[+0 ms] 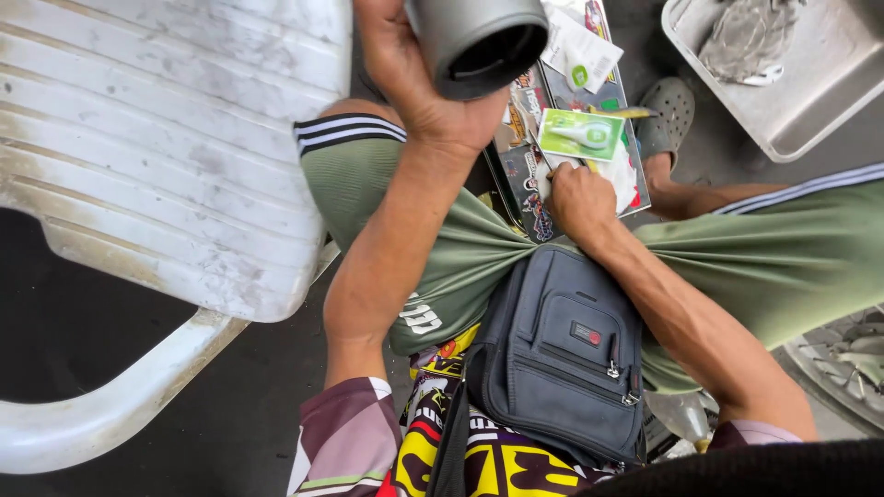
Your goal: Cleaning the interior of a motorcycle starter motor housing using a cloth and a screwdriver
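Observation:
My left hand (pixel 414 83) grips a grey metal tube (pixel 479 41) with a dark hollow end, raised above my left knee. My right hand (pixel 580 201) rests, fingers curled, on a flat box covered with stickers (pixel 529 156) that lies between my knees. On the box lie a green and white packet (pixel 580 134) and a white packet (pixel 580 51). What the right fingers pinch is hidden. A dark grey shoulder bag (pixel 562 354) hangs in my lap over green shorts.
A dirty white plastic chair (pixel 157 138) stands at the left. A metal tray (pixel 792 120) holding a grey rag (pixel 750 37) sits at the upper right. A grey sandal (pixel 668 110) is on the dark floor; a wheel (pixel 847 364) shows at the right edge.

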